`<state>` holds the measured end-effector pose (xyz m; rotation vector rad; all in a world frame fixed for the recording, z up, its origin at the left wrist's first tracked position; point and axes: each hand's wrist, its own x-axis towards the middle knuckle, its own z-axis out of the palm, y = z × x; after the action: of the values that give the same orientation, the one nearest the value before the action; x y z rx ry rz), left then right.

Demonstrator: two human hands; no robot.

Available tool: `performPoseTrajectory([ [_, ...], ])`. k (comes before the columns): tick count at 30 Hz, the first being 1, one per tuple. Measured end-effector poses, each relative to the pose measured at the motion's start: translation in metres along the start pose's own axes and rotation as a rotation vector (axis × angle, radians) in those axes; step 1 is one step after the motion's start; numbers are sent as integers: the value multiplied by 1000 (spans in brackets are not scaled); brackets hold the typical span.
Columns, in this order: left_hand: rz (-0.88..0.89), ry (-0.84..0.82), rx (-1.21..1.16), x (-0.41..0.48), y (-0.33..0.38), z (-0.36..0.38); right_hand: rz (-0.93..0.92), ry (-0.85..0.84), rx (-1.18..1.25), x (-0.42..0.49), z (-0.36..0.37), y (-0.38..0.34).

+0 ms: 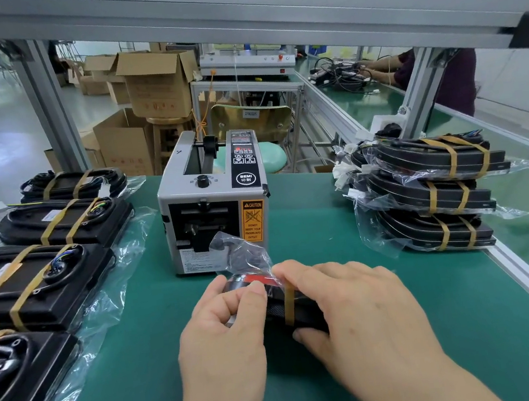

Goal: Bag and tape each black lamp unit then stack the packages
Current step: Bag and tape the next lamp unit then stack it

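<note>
A black lamp unit [300, 313] in a clear plastic bag [246, 253] lies on the green mat in front of me, with one brown tape strip [289, 306] across it. My left hand [223, 333] grips its left end, fingers curled over the bag. My right hand [357, 302] lies over the unit's right part with the thumb under its near edge and the fingertips on the bag by the tape. Most of the unit is hidden under my hands.
A grey tape dispenser [212, 200] stands just behind the unit. A stack of bagged, taped units [430, 195] sits at the right by the table rail. Several taped units [38, 284] lie along the left. Cardboard boxes [153, 83] and another person [442, 76] are beyond.
</note>
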<state>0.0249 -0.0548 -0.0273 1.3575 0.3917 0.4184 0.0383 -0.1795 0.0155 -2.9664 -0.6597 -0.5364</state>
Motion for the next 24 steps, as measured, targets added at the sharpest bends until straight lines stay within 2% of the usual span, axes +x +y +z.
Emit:
performPoseTrajectory([
  [24, 57, 80, 107, -6, 2, 7, -2, -126, 67, 0, -5, -1],
])
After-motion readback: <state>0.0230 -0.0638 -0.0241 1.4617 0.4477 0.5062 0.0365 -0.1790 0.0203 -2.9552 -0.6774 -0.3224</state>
